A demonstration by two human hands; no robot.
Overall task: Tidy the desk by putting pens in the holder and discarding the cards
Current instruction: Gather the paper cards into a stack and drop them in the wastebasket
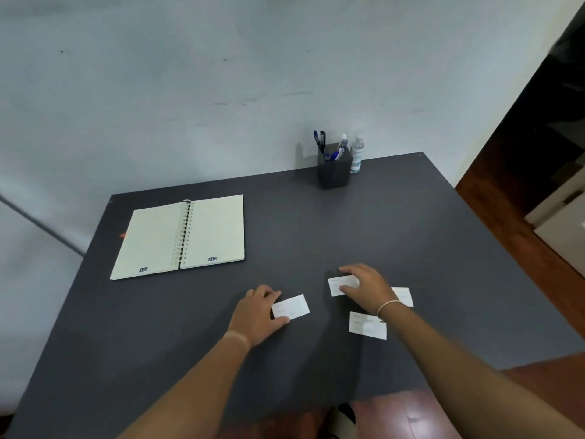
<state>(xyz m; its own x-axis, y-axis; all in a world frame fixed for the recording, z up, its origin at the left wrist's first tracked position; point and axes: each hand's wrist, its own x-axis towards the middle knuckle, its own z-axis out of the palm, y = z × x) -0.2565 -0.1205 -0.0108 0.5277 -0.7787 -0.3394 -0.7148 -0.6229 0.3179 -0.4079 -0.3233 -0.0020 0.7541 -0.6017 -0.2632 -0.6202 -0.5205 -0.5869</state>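
Observation:
Several white cards lie on the dark grey desk [316,223]. My left hand [258,315] pinches the left edge of one card [292,307] near the desk's middle front. Just to the right, my right hand [367,285] grips a second card [338,285] between thumb and fingers. A third card [367,326] lies flat under my right forearm, and a fourth card [403,296] shows past my right wrist. At the back of the desk stands a black pen holder [334,171] with several blue pens [330,147] in it.
An open spiral notebook [182,237] lies at the left of the desk. A small clear bottle [357,155] stands right of the holder, against the pale wall. Wooden floor [506,217] runs along the desk's right and front edges.

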